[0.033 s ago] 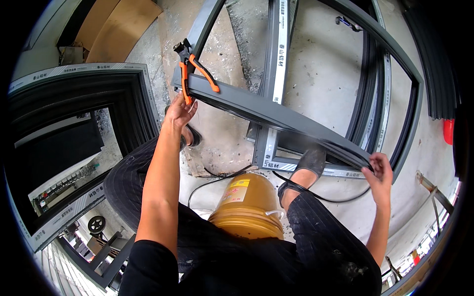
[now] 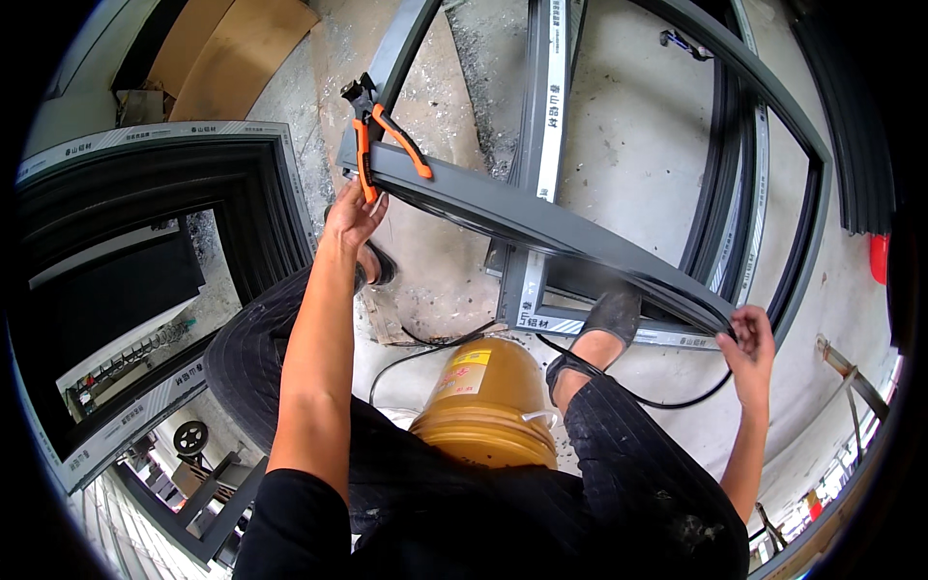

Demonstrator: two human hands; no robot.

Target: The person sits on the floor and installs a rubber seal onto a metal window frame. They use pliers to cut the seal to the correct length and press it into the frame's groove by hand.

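A dark grey window frame slants across in front of me, its near bar running from upper left to lower right. My left hand grips its left corner from below, fingers partly hidden by the bar. End-cutting pliers with orange-and-black handles lie on that corner, just above the hand. At the right end of the bar, my right hand pinches a black rubber sealing strip against the frame's edge. The strip runs along the bar's near side, and a loose length loops below.
A yellow-brown bucket stands between my legs. More frames lie under the one I hold, and a stack of dark frames is at the left. Cardboard leans at the upper left; dark profiles stand at the right.
My right hand has shifted slightly to the right and down, and its fingers are a little more raised. The left hand and the pliers have barely moved.
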